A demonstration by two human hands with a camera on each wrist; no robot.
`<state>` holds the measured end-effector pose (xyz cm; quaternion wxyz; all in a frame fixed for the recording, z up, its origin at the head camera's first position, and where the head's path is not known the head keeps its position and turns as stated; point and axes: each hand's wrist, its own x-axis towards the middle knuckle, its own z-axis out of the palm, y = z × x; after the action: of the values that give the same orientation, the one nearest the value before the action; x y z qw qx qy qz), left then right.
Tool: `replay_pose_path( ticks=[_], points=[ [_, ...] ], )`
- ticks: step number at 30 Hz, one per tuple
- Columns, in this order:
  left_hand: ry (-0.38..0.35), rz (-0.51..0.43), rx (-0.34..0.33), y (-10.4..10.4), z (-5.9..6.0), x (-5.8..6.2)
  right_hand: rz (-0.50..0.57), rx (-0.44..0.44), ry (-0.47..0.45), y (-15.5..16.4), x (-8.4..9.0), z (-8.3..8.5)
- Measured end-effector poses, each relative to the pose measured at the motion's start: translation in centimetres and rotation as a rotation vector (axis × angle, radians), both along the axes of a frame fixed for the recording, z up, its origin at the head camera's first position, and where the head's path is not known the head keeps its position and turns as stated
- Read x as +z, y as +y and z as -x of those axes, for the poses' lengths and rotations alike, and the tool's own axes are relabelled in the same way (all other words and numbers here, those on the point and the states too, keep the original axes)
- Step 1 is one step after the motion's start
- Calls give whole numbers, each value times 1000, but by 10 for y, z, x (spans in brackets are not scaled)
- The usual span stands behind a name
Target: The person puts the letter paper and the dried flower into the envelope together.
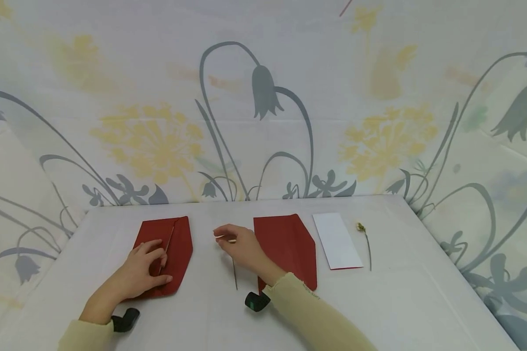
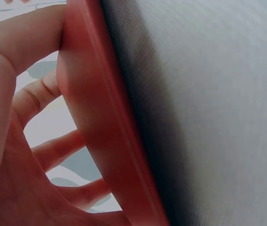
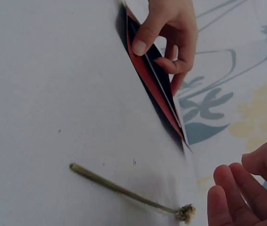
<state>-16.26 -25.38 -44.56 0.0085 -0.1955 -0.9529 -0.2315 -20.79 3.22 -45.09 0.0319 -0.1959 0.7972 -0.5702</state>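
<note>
While the left hand [image 1: 144, 270] rests on the near-left red paper envelope [image 1: 175, 243], thumb and curled fingers pinch its raised edge, so that it stands slightly off the white table [image 1: 421, 312], as the left wrist view shows. Its long axis runs near to far, with its pointed flap end toward the far side. Just right of it lies a thin dried flower stem [image 1: 234, 273], long axis near to far, flower head at the far end beneath the right hand [image 1: 239, 246]. That hand hovers over the flower head with fingers loosely bent, holding nothing. Farther right lie a second red paper envelope [image 1: 290, 243], a white rectangular card [image 1: 337, 240] and a second dried flower [image 1: 365, 243].
</note>
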Motion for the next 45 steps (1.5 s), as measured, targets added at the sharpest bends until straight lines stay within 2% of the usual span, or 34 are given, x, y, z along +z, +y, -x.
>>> replay_pose_path(
  ticks=[11, 17, 24, 30, 36, 45],
  points=[
    [-5, -8, -6, 3, 1, 1, -146, -78, 28, 33, -5, -6],
    [-2, -8, -2, 3, 1, 0, -167, -52, -6, 38, -8, -6],
    [5, -12, -4, 3, 1, 0, -254, -2, -9, 36, -7, -6],
    [-5, -10, -4, 1, 1, 0, -295, -5, 1, 33, -10, -7],
    [-19, -6, 2, 1, 0, 1, -302, -28, 17, 32, -17, -5],
    [-26, 3, 7, 1, -1, 2, -276, -89, -22, 23, -20, -6]
  ],
)
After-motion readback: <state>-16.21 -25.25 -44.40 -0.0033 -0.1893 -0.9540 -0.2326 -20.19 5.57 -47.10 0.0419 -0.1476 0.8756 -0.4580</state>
